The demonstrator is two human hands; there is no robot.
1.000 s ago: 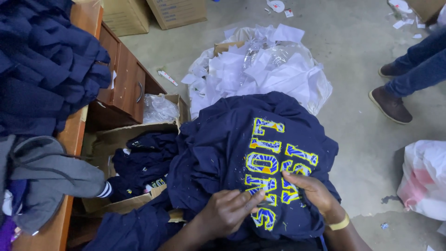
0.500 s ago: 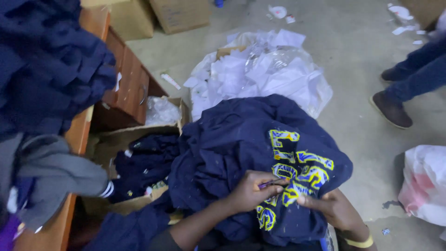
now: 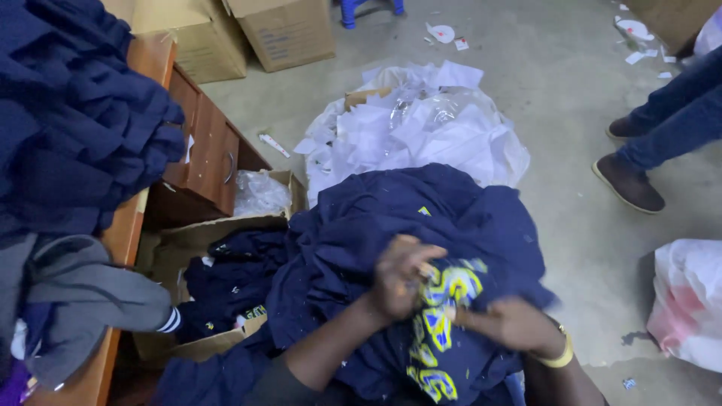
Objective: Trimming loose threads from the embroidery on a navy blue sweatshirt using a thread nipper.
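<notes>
Since the earlier frame, both hands are bunching the navy shirt (image 3: 391, 225): left hand (image 3: 398, 274) gripping fabric, right hand (image 3: 511, 325) at 4 o'clock, blurred, clutching the yellow print (image 3: 444, 316).

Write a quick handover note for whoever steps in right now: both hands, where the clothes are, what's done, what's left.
Left hand: gripping bunched fabric of the navy printed garment on the lap.
Right hand: blurred, on the same garment beside the yellow print; grip unclear.
Done: navy clothes lie in the open cardboard box at left; more are stacked on the wooden desk.
Left: this garment is still crumpled in hand.
</notes>
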